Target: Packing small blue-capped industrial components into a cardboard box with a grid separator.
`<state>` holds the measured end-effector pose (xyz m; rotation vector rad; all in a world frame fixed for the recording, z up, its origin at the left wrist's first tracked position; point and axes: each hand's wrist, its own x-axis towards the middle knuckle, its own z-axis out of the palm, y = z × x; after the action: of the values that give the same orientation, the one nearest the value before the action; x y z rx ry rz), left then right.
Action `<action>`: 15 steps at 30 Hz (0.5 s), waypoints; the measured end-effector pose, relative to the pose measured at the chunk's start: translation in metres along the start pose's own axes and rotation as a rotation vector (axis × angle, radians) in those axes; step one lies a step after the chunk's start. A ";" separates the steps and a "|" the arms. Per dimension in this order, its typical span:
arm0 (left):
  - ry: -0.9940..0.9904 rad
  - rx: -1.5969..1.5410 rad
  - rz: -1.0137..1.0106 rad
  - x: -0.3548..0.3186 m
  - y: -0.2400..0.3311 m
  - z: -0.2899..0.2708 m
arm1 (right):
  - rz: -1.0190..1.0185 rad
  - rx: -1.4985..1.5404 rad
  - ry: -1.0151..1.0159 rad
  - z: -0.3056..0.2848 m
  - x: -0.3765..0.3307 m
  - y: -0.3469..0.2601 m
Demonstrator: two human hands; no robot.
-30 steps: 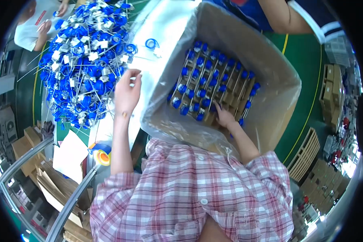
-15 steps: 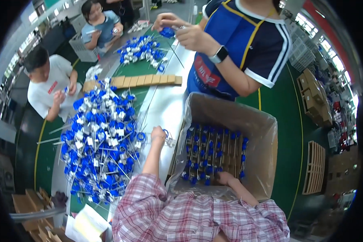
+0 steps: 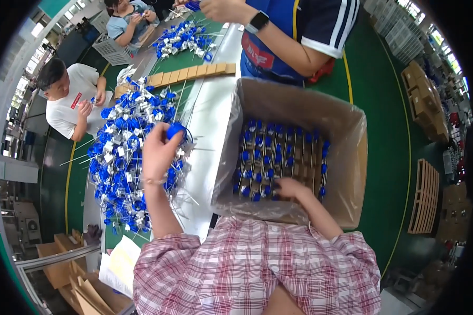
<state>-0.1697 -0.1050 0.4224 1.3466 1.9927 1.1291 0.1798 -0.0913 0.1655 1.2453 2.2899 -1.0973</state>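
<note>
The left hand (image 3: 160,152) is raised over the heap of blue-and-silver parts (image 3: 129,163) that lies on the tabletop (image 3: 210,121), its fingers closed around one blue part (image 3: 175,129) held at the fingertips, just above the right edge of the heap. The right hand (image 3: 291,187) reaches into the cardboard box (image 3: 299,107), which is lined with clear plastic film and stands on the right end of the tabletop; the hand rests on the near row of the blue parts packed in rows (image 3: 281,160) inside, fingers bent, though whether it grips anything cannot be told. Thin wires stick out of the heap toward the box. Beyond the heap lies a row of wooden blocks (image 3: 194,73), and farther off a second smaller heap of blue parts (image 3: 186,39). A person in a blue top (image 3: 294,31) stands behind the box, and a person in a white shirt (image 3: 71,100) sits to the left of the heap.
</note>
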 end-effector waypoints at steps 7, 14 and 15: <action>-0.302 -0.395 -0.135 -0.032 0.063 0.030 | -0.280 0.322 0.284 -0.097 -0.043 -0.032; -0.467 -0.113 0.084 -0.055 0.044 0.170 | 0.042 0.110 0.233 -0.141 -0.016 0.052; -0.406 0.004 0.289 -0.064 0.025 0.202 | 0.077 0.006 0.191 -0.134 -0.006 0.070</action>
<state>0.0215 -0.0853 0.3302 1.7468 1.5467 0.8777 0.2511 0.0286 0.2234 1.4858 2.3527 -0.9974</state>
